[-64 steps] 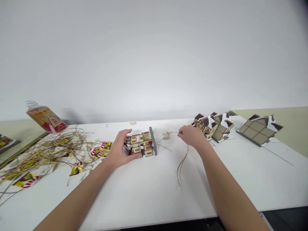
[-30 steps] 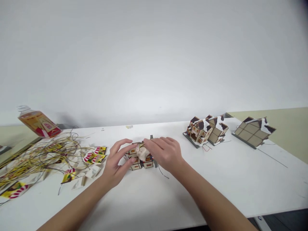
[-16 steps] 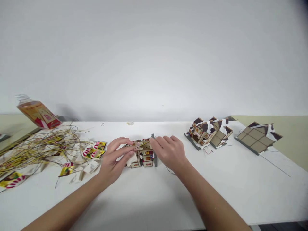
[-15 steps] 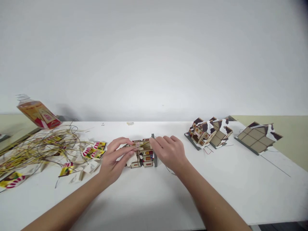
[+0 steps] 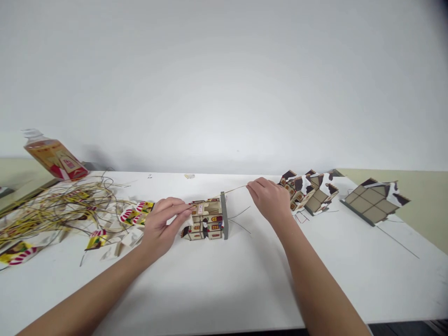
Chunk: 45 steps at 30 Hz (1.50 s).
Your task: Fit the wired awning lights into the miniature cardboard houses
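A small model house [image 5: 206,223] lies on its side on the white table, its grey base facing right and its patterned, windowed walls showing. My left hand [image 5: 164,224] is at its roof end, thumb and fingers pinched together on a thin yellowish wire [image 5: 234,190]. That wire runs across the house and past the base, stretched nearly straight to my right hand [image 5: 269,198]. There the closed fingertips grip it, up and to the right of the house. Two dark wires [image 5: 241,223] stick out from the base's underside.
A tangle of yellow and dark wires [image 5: 80,200] with small candy-striped signs [image 5: 96,239] and white blocks covers the left side. Behind it stands a bottle [image 5: 58,156]. On the right are more model houses [image 5: 320,193] and a separate one [image 5: 374,203]. A wall rises behind the table.
My right hand has moved away from the house, up and to the right, drawing the wire out with it. My left hand stays at the roof end.
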{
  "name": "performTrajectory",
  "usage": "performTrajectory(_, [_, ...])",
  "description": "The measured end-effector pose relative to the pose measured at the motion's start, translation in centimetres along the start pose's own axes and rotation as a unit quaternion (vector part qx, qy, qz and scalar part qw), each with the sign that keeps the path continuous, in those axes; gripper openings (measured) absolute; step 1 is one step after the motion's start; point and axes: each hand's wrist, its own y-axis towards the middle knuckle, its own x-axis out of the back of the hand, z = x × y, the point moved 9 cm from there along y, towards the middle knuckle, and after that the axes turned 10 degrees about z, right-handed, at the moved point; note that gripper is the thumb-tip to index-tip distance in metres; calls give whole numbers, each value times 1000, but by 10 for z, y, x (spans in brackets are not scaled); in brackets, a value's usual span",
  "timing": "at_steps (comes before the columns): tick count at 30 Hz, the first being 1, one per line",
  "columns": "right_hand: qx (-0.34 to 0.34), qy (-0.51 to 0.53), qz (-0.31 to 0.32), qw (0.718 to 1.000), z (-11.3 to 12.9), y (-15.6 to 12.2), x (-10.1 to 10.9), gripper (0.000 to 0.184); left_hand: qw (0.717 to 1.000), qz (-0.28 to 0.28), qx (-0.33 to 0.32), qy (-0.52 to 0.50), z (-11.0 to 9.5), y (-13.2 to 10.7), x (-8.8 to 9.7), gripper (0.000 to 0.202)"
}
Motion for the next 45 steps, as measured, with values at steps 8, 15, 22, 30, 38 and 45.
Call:
performTrajectory(8, [-125, 584, -31, 801, -3, -4, -13, 26, 999, -6, -15, -45, 1, 1, 0, 17])
performTrajectory(15, [-123, 683, 12, 720, 26, -7, -34, 16, 999, 16, -36, -31, -5, 1, -4, 21])
performTrajectory(22, [-121, 658, 48, 742, 33, -10, -52, 16, 999, 18, -29, -16, -7, 1, -2, 18])
performTrajectory(30, [81, 399, -1, 913, 54, -11, -13, 19, 999, 14, -27, -14, -9, 2, -1, 16])
performTrajectory(38, [86, 316, 104, 939, 62, -9, -23, 23, 1000, 11, -1, -14, -4, 2, -2, 11])
performTrajectory(45, [-60, 407, 146, 900, 25, -5, -46, 24, 998, 4, 36, -52, 6, 2, -5, 10])
